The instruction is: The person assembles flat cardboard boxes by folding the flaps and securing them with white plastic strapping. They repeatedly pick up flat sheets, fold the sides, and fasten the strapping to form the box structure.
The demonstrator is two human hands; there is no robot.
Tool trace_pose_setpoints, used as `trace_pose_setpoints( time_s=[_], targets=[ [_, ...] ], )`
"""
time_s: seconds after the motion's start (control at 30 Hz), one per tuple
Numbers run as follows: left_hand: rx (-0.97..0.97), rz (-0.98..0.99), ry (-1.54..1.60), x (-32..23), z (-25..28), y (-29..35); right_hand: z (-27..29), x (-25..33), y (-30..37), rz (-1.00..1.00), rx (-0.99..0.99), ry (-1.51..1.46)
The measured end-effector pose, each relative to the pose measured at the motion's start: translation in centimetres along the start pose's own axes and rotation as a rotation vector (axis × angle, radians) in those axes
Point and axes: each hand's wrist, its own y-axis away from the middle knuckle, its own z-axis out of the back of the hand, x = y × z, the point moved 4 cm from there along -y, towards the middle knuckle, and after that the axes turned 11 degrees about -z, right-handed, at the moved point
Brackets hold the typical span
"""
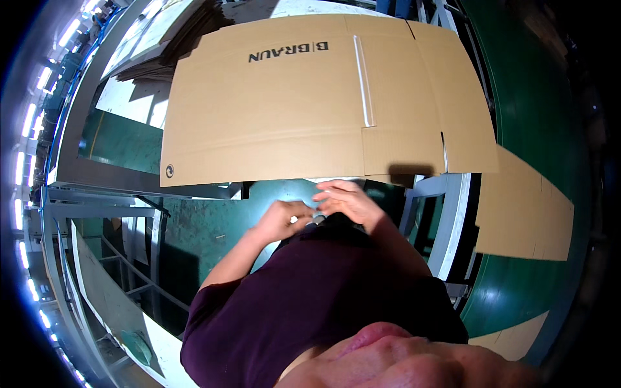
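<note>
"Where is the big flat cardboard box (304,97)?"

"It lies unfolded on the bench (97,171). It covers most of the top. Its near edge hangs out past the bench's near edge. A clear strip of tape (363,81) runs down it, close to the right side."

"Is there room to move?"

"Some. There is open green floor (213,233) under the near edge. More flat cardboard (524,207) lies off to the right, and a stack of sheets (162,32) sits at the far left corner."

"What are the hands doing?"

"They are just below the box's near edge, close to the person's tummy. The left hand (284,218) has its fingers curled in. The right hand (346,200) has its fingers bent, not flat. Both touch a small shiny grey thing (317,218) between them. It is too small to tell what it is, or how tight they hold it."
</note>
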Motion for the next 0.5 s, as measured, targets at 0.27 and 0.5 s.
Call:
trace_pose_setpoints(
  time_s=[0.27, 0.5],
  targets=[
    [-0.215, -0.315, -0.69, -3.3, -3.1, -12.1, 20.5, 5.0, 20.5, 0.554, -0.957, -0.052],
    [-0.199, -0.343, -0.628, -2.1, -3.0, -13.6, 20.1, 15.0, 22.3, 1.282, -1.045, -0.06]
  ],
)
